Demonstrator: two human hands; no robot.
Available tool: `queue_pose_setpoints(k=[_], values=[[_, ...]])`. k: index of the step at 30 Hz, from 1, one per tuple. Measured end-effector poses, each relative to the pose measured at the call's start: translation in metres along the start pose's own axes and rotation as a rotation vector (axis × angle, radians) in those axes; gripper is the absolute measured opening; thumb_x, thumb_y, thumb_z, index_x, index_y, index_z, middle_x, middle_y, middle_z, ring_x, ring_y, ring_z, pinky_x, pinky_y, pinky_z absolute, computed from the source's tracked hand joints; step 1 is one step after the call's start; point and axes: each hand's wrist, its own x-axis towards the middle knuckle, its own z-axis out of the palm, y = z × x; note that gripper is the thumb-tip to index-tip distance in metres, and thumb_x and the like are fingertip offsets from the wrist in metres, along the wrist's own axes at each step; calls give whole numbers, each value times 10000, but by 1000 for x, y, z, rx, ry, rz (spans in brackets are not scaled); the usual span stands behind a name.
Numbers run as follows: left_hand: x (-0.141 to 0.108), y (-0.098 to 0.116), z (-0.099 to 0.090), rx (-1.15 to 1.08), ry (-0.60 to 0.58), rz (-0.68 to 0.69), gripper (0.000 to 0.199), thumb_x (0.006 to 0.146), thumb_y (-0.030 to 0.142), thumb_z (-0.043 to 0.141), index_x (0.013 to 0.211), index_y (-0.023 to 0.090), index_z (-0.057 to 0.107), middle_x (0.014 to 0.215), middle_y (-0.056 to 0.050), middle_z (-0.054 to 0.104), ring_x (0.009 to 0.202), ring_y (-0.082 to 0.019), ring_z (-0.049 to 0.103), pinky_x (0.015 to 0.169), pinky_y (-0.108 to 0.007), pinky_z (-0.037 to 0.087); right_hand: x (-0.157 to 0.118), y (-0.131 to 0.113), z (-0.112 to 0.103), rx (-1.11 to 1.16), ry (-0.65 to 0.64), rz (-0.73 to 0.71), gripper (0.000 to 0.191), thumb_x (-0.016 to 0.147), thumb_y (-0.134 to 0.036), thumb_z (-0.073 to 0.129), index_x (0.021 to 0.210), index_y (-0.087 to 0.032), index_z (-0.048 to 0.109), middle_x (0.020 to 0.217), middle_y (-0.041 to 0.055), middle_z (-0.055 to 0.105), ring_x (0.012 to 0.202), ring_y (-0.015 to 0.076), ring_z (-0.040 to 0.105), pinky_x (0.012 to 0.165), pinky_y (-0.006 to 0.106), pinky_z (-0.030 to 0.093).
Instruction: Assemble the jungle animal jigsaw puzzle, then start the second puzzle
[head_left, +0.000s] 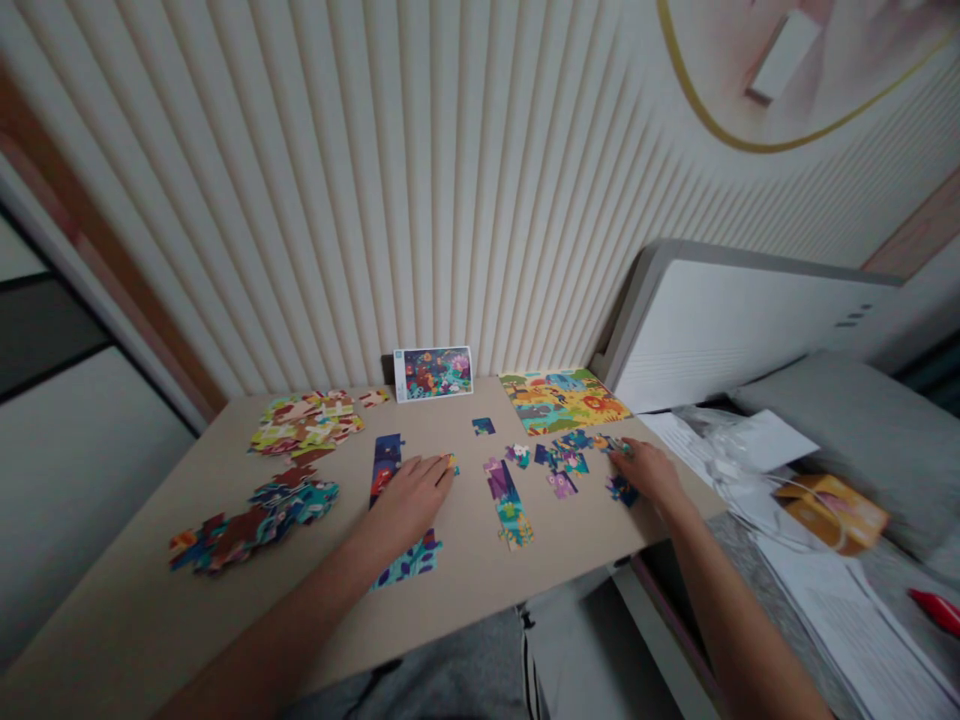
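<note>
My left hand (411, 492) lies over a partly joined jigsaw strip (387, 452), covering its middle. Its fingers are together, and a small orange and teal puzzle piece (454, 464) shows at the fingertips. At the right, my right hand (643, 470) has its fingers bent down on a puzzle piece (621, 446) at the edge of a loose group; the fingers partly hide it. A dark blue piece (621, 490) lies just below that hand. Between the hands is a second joined strip (510, 503), purple above and teal below.
A picture card (435, 374) leans against the ribbed wall. A yellow animal picture (566, 400) lies at the back right. Piles of green-and-red pieces (307, 420) and blue-and-brown pieces (255, 525) are at the left. One piece (484, 426) lies alone. An orange box (831, 512) is beyond the table.
</note>
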Motion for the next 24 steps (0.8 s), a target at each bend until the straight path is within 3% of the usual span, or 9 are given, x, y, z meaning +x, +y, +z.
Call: queue_pose_setpoints(k=[5, 8, 10, 12, 14, 16, 19, 24], values=[[-27, 28, -31, -114, 22, 32, 339, 950, 60, 529, 1246, 155, 663, 1314, -137, 689, 1224, -279, 629, 1126, -491, 400, 5, 6, 4, 27, 4, 10, 505, 976, -501, 536, 1338, -182, 685, 1267, 204, 705, 1156, 350, 676, 938, 434, 512], [-48, 50, -40, -200, 64, 31, 323, 987, 92, 503, 1263, 176, 649, 1282, -110, 703, 1193, -265, 639, 1119, -492, 414, -3, -1, 0, 147, 76, -17, 536, 954, -460, 562, 1368, -133, 653, 1253, 221, 698, 1126, 341, 684, 961, 448, 519], [-59, 65, -41, -246, 91, 13, 314, 994, 113, 509, 1267, 188, 645, 1273, -98, 705, 1199, -263, 636, 1121, -486, 421, -20, -19, -6, 335, 143, -159, 515, 932, -425, 589, 1359, -143, 652, 1275, 201, 685, 1133, 323, 676, 1005, 459, 513], [-66, 78, -40, -283, 111, -14, 329, 986, 117, 524, 1287, 192, 634, 1295, -92, 694, 1226, -263, 623, 1131, -476, 422, -50, -49, -14, 535, 140, -444, 477, 935, -407, 600, 1360, -195, 643, 1323, 156, 667, 1212, 310, 635, 1055, 478, 496], [-68, 88, -39, -312, 145, -45, 357, 980, 112, 526, 1315, 190, 620, 1328, -91, 680, 1252, -265, 610, 1138, -466, 426, -85, -84, -24, 631, 17, -742, 468, 959, -350, 602, 1414, -241, 601, 1391, 128, 634, 1292, 283, 590, 1113, 476, 460], [-66, 97, -39, -333, 189, -81, 370, 994, 123, 510, 1349, 176, 600, 1349, -101, 670, 1267, -266, 605, 1139, -463, 433, -118, -116, -33, 643, -147, -938, 520, 955, -305, 639, 1467, -263, 555, 1435, 125, 605, 1323, 262, 565, 1136, 444, 447], [-60, 104, -40, -364, 220, -133, 391, 1019, 199, 522, 1404, 141, 553, 1371, -133, 651, 1283, -278, 596, 1127, -473, 455, -145, -145, -39, 661, -259, -1038, 558, 936, -256, 675, 1477, -283, 541, 1449, 108, 596, 1341, 248, 545, 1150, 432, 434], [-50, 105, -38, -444, 210, -165, 417, 1018, 254, 563, 1423, 165, 521, 1369, -124, 644, 1262, -274, 601, 1088, -460, 497, -148, -150, -36, 696, -312, -1074, 610, 915, -227, 692, 1496, -267, 510, 1458, 119, 589, 1367, 259, 520, 1164, 456, 416]])
